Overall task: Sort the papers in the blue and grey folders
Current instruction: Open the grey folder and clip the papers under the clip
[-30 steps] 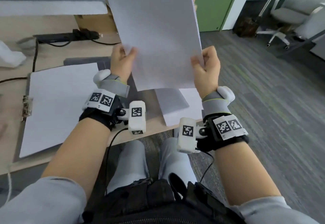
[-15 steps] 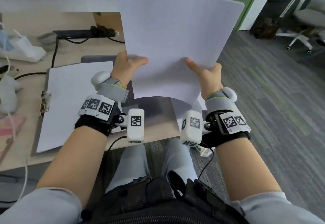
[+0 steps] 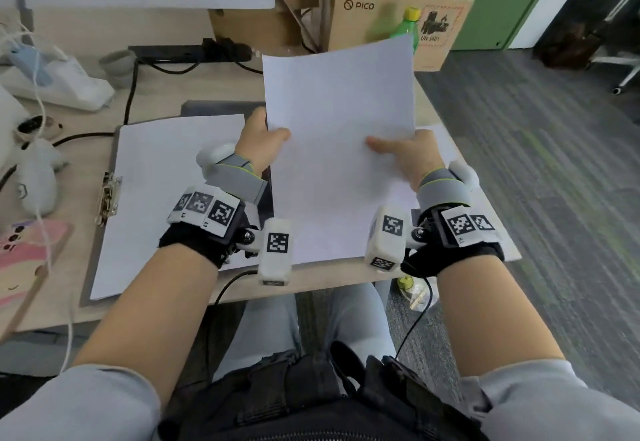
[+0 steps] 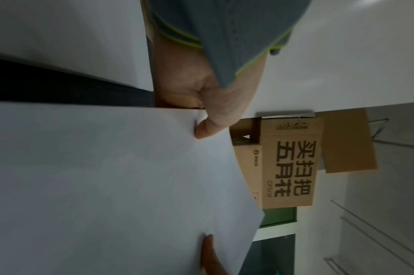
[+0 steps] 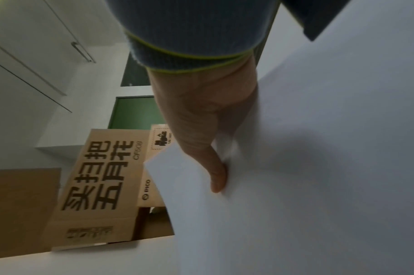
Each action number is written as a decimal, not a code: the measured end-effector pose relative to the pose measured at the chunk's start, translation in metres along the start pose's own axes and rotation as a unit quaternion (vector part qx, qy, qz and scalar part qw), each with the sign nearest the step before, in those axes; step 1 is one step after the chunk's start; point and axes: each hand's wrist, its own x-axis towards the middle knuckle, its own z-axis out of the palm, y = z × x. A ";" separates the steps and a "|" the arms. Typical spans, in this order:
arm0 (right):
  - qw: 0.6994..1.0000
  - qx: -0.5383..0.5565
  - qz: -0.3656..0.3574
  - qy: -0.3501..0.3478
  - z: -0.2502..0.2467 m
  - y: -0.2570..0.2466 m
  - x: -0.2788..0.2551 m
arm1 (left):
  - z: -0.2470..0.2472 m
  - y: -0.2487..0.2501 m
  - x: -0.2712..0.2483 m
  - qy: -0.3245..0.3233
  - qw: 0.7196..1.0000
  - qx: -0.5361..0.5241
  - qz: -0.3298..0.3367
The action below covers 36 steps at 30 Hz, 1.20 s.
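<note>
Both hands (image 3: 263,142) on paper's (image 3: 339,149) sides

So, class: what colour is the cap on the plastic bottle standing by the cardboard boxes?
Yellow; the bottle cap shows best in the head view.

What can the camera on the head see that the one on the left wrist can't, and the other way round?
Only the head view shows the desk, the clipboard folder with paper on it, a green bottle, the carpet and both wrist rigs. Only the left wrist view shows the large printed characters on a cardboard box and the left hand's thumb from close up, pressed on the sheet's edge. Both show the white paper sheet held by both hands, left hand and right hand, and the PICO box.
</note>
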 end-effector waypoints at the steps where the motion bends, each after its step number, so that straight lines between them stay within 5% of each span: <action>1: 0.999 -0.027 0.020 -0.001 0.002 0.005 0.006 | 0.000 -0.003 0.003 0.002 1.000 0.020 -0.011; 9: 0.961 -0.245 0.123 -0.027 0.010 0.029 0.041 | 0.002 -0.026 0.041 -0.001 0.981 0.187 -0.048; 21: 0.882 -0.468 0.045 -0.035 0.039 0.010 0.080 | 0.002 -0.028 0.071 -0.050 0.952 0.269 -0.135; 25: 0.848 -0.525 0.048 -0.046 0.048 0.010 0.092 | 0.001 -0.029 0.088 -0.011 0.954 0.286 -0.088; 33: 0.887 -0.453 -0.094 0.010 0.086 -0.004 0.114 | -0.003 -0.032 0.098 -0.066 0.968 0.228 -0.079; 36: 0.912 -0.388 -0.133 -0.019 0.109 -0.012 0.126 | -0.004 -0.037 0.103 -0.081 0.972 0.203 -0.082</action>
